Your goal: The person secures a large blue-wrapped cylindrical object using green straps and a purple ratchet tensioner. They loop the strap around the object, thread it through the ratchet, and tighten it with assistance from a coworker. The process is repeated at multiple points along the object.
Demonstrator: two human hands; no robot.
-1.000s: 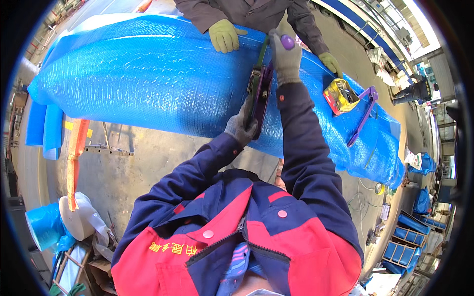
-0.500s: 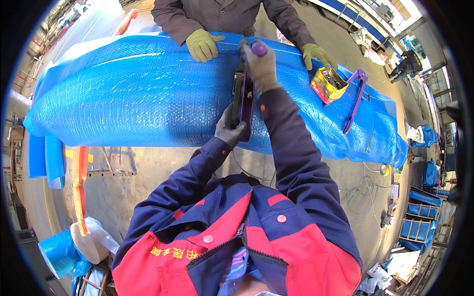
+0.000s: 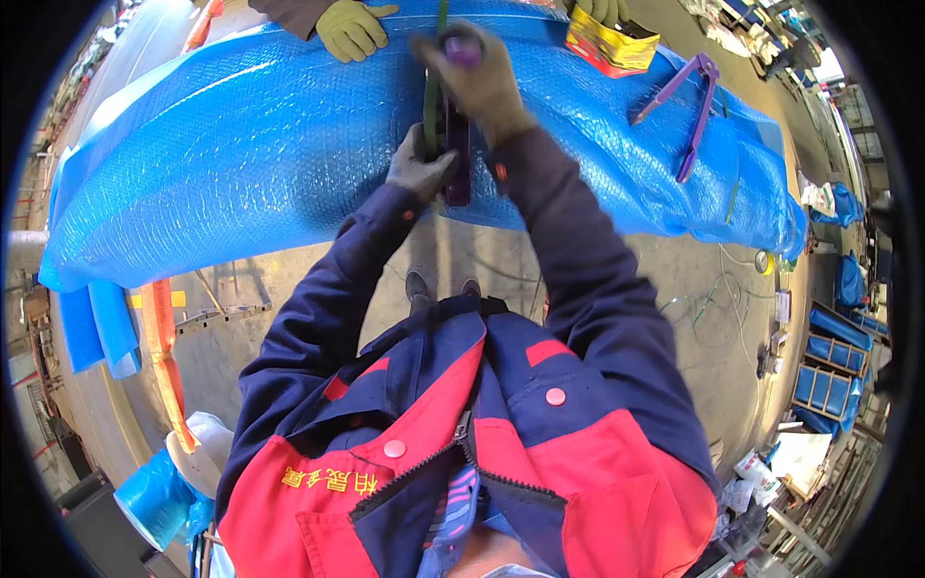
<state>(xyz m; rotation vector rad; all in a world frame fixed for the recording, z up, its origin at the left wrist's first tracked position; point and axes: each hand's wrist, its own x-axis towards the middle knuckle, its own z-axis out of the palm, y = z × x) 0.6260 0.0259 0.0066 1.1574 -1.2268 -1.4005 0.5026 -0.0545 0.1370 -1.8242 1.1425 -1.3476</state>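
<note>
A long bundle in blue bubble wrap (image 3: 231, 144) lies across in front of me. Over its middle runs a green strap (image 3: 432, 106), with a purple strapping tensioner (image 3: 459, 173) beside it. My gloved left hand (image 3: 420, 166) is closed around the strap at the tensioner's near part. My gloved right hand (image 3: 487, 87), slightly blurred, wraps around the tensioner's handle; its purple knob (image 3: 462, 50) shows at the top of the fist. The tensioner's far part is hidden under the right hand.
A co-worker's gloved hand (image 3: 353, 31) rests on the wrap; the other (image 3: 605, 10) is at a yellow-red box (image 3: 612, 46). A purple long-handled tool (image 3: 699, 120) lies to the right. Below are an orange strap (image 3: 162, 356), blue rolls (image 3: 101, 328) and loose strapping (image 3: 718, 299).
My view has shifted, so the bundle sits higher in the picture. My right hand and the knob have swung slightly left over the tensioner. The co-worker's right-side hand has moved to the box.
</note>
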